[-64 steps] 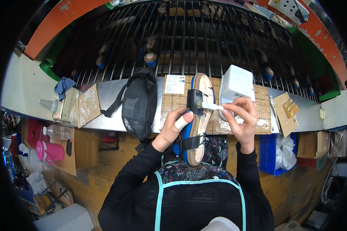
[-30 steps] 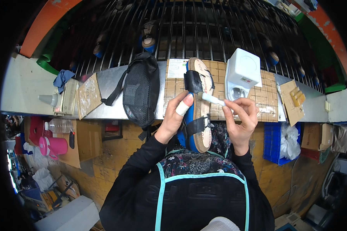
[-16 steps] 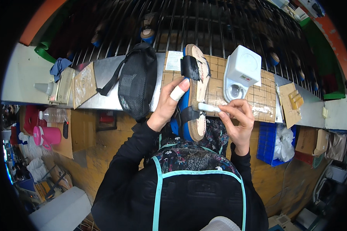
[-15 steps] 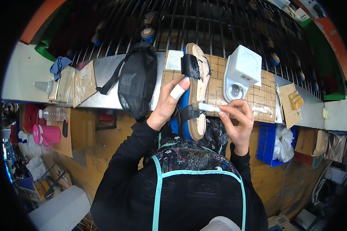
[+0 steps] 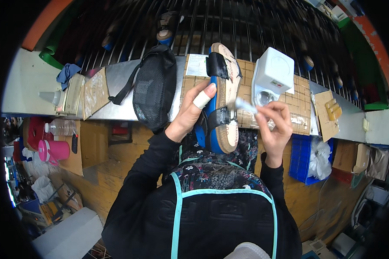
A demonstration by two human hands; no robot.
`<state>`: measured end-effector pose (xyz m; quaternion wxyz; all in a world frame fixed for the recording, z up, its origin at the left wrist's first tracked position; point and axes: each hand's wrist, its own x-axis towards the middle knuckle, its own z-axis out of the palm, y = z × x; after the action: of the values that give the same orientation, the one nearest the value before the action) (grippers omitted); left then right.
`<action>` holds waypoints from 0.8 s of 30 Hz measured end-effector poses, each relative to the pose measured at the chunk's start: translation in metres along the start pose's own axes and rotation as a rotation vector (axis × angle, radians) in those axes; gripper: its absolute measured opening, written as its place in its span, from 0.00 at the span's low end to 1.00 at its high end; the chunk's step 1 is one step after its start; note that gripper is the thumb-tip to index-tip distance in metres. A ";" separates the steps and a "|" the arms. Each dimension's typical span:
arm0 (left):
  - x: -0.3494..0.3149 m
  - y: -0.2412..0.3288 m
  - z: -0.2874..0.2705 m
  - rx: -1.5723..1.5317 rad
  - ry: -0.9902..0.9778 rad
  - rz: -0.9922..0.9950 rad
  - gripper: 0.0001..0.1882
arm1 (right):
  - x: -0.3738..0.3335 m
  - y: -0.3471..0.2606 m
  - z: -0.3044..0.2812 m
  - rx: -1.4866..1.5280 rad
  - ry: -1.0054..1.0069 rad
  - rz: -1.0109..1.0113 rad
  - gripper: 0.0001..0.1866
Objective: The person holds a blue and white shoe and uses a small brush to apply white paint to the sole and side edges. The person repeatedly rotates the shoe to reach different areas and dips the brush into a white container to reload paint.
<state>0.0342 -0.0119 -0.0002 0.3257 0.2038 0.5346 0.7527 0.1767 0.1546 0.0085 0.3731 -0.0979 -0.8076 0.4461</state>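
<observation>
Head view, sandal: black-strapped sandal (image 5: 232,90) held over the near edge of the taped cardboard (image 5: 299,113) on the counter (image 5: 120,80); long axis runs from the body out toward the rack bars (image 5: 190,26); insole faces up
Sandal vs hands: lies right against the left hand (image 5: 192,107), the nearer one; lies to the left of the right hand (image 5: 275,126), whose fingers stand apart from it
Left fingers: clamped on the sandal's blue left side, wrapped thumb along the edge; the other fingertips partly hidden
Right fingers: thumb and forefinger pinched together on a small white applicator (image 5: 247,107); its blurred head at the insole's right edge, between the straps; contact cannot be told
White container (image 5: 275,67): just beyond the right hand, on the cardboard
Mesh pouch (image 5: 153,95): left of the sandal, on the counter
</observation>
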 end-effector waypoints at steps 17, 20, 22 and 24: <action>-0.007 0.000 -0.015 0.171 0.286 0.184 0.27 | -0.024 -0.021 0.002 -0.076 -0.160 0.150 0.09; -0.008 0.001 -0.018 0.215 0.262 0.189 0.27 | -0.020 -0.021 0.004 -0.171 -0.149 0.075 0.10; -0.008 0.001 -0.020 0.244 0.253 0.196 0.27 | -0.020 -0.020 0.006 -0.233 -0.109 0.006 0.10; -0.007 0.001 -0.020 0.228 0.256 0.190 0.28 | -0.020 -0.019 0.009 -0.281 -0.039 -0.064 0.11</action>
<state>0.0255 -0.0305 -0.0061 0.1573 0.1916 0.6320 0.7342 0.1882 0.1284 0.0100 0.3537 -0.1146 -0.8720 0.3184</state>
